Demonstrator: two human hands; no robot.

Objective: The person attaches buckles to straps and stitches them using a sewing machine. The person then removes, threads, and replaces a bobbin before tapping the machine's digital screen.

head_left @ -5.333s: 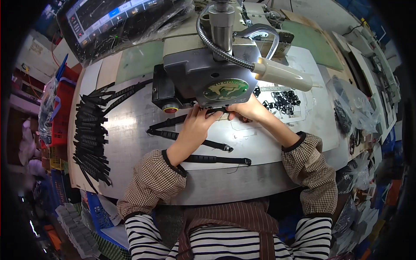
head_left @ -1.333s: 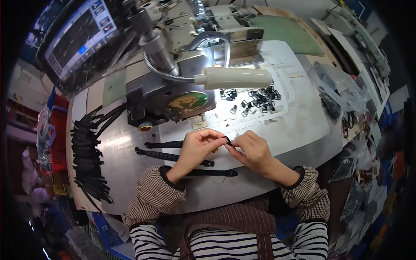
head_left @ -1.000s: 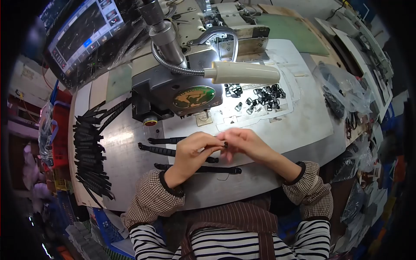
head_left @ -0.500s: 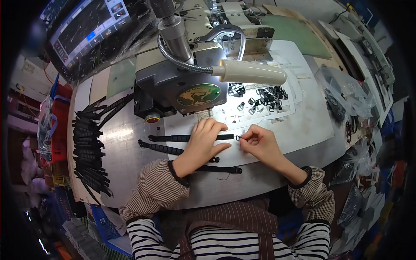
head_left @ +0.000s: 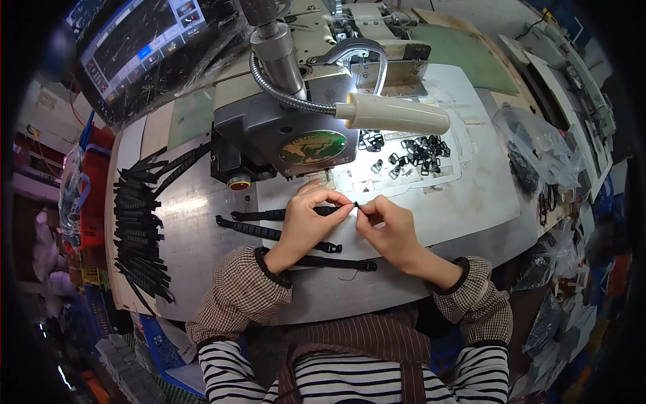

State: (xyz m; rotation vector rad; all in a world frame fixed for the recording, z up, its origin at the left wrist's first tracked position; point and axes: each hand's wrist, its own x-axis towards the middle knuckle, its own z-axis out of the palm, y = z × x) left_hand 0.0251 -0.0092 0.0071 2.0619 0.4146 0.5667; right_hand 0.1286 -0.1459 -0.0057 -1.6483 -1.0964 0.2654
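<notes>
My left hand [head_left: 304,219] pinches the right end of a black webbing strap [head_left: 269,215], whose left part lies on the metal table. My right hand [head_left: 392,236] is closed in a pinch on a small black buckle [head_left: 356,204], right at the strap's end. The fingertips nearly meet, and whether the webbing passes through the buckle is hidden. Under my left wrist runs a second black strap [head_left: 250,230] with a buckle at its right end. Closer to my body lies a third strap [head_left: 340,263], partly covered by the left forearm.
A sewing machine head [head_left: 289,121] stands just beyond my hands, with a lamp [head_left: 397,113] reaching over the white sheet. Loose black buckles [head_left: 424,155] are heaped under the lamp. Many straps [head_left: 138,232] are stacked at the left. A screen [head_left: 141,54] stands upper left, a plastic bag [head_left: 538,145] right.
My right hand has moved left with the buckle to the strap's end. My left hand has gone from lying spread over the strap to pinching its end.
</notes>
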